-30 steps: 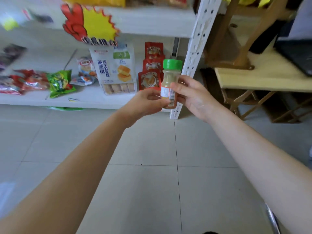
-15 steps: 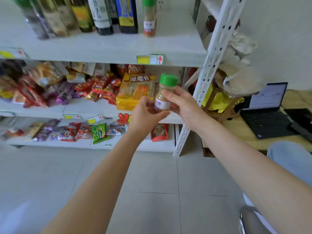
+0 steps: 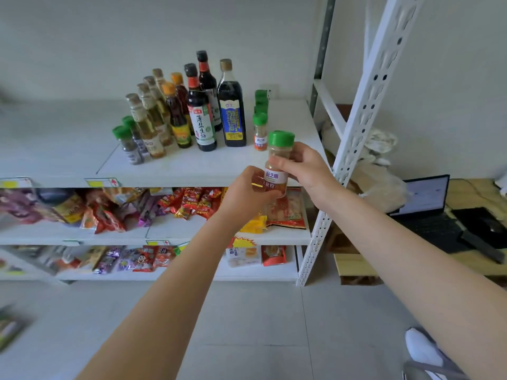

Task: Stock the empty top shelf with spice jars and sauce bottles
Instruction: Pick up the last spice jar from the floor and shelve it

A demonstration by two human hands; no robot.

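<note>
Both hands hold one spice jar [image 3: 277, 160] with a green cap and pale powder, upright, just in front of the top shelf's [image 3: 68, 149] front edge. My left hand [image 3: 247, 192] grips its lower part; my right hand [image 3: 304, 167] grips its side. On the shelf stand several sauce bottles: a dark soy bottle [image 3: 200, 119], a blue-labelled bottle [image 3: 231, 111], amber oil bottles [image 3: 149, 127]. A row of green-capped jars [image 3: 260, 127] runs back on the right, two more jars [image 3: 127, 144] stand at the left.
The white upright post [image 3: 356, 127] stands right of the jar. Snack packets [image 3: 189, 201] fill the two lower shelves. A laptop [image 3: 428, 204] lies on a wooden table at the right. Grey tile floor below.
The view has swung up from the bottom shelf to the top shelf. The jar, held in both hands throughout, has risen to the top shelf's front edge.
</note>
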